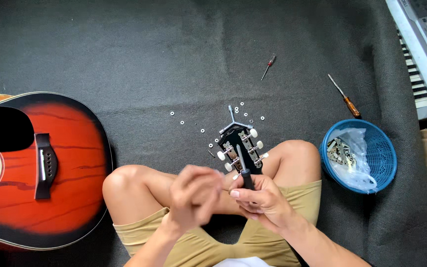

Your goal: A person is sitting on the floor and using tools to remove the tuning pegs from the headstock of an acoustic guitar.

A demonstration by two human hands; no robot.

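Head view: black guitar headstock (238, 148) lies across the lap, sticking out just ahead of both hands, 6 white-knobbed tuners along its edges. Judgement: rigid and fairly light at this end, but the tuner posts and knobs are small and would snag or bend; best held by the neck just behind the headstock, not by the knobs.

Right hand (263, 202) is closed around the black handle of a screwdriver (243, 163), shaft pointing forward onto the headstock face between the tuner rows. Left hand (193, 195) is blurred, fingers curled, just beside the right hand; can't tell if it grips anything.

Just past the headstock tip: a 3-armed metal wrench (233, 121) with small washers and nuts (202, 131) scattered around it. Further ahead, a small red-handled screwdriver (269, 66). Ahead-right, an orange-handled screwdriver (345, 96); right of the right hand, a blue basket (384, 153) holding a clear bag of metal parts. Well left of the left hand, a sunburst acoustic guitar body (50, 173). Keyboard (421, 64) far right.
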